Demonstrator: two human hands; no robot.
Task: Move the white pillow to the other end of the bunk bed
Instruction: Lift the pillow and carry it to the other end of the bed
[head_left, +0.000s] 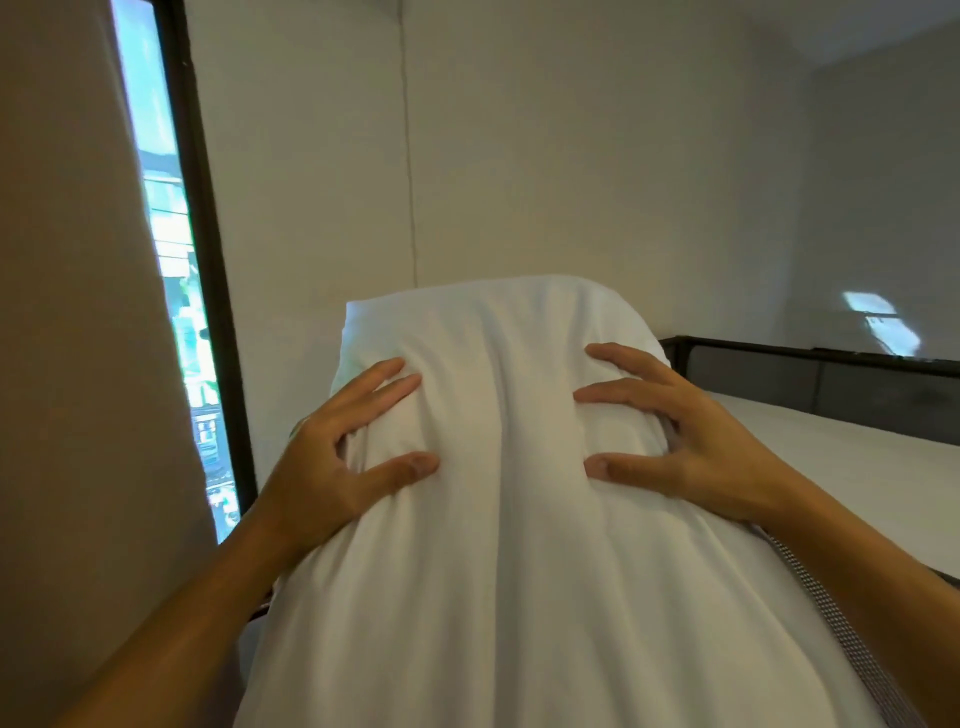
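The white pillow (498, 493) fills the middle and lower part of the view, held lengthwise in front of me with its far end pointing at the wall. My left hand (337, 452) grips its left side, fingers spread and pressed into the fabric. On the right side, my right hand (685, 436) grips it the same way. The cloth bunches between the thumbs and fingers. The bunk bed's white mattress (841, 483) stretches away on the right, partly hidden by the pillow.
A dark bed rail (810, 358) runs along the far edge of the mattress against the wall. A narrow window with a black frame (208, 291) stands at the left. Pale walls close in ahead and on the right.
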